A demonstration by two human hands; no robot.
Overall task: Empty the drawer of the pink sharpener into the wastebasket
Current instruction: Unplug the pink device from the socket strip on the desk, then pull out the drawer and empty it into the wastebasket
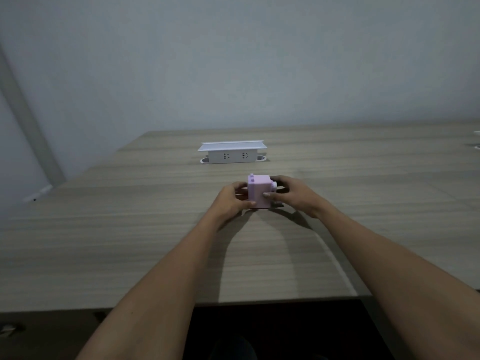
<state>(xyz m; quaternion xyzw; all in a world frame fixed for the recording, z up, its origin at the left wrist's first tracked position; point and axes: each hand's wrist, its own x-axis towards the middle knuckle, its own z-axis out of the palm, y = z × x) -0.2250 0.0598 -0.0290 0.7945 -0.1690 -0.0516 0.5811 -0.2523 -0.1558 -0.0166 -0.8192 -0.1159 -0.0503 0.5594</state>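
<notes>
The pink sharpener (257, 191) is a small boxy block standing on the wooden table (130, 229), a little beyond the middle. My left hand (232, 201) grips its left side, with the thumb at the lower front edge. My right hand (291, 194) holds its right side, thumb on the front face and fingers around the crank end. Its drawer cannot be made out behind my fingers. No wastebasket is in view.
A white pop-up socket box (232, 152) with its lid raised stands on the table behind the sharpener. The table's near edge (259, 301) runs close to my body, dark space below it. A pale wall rises behind the table.
</notes>
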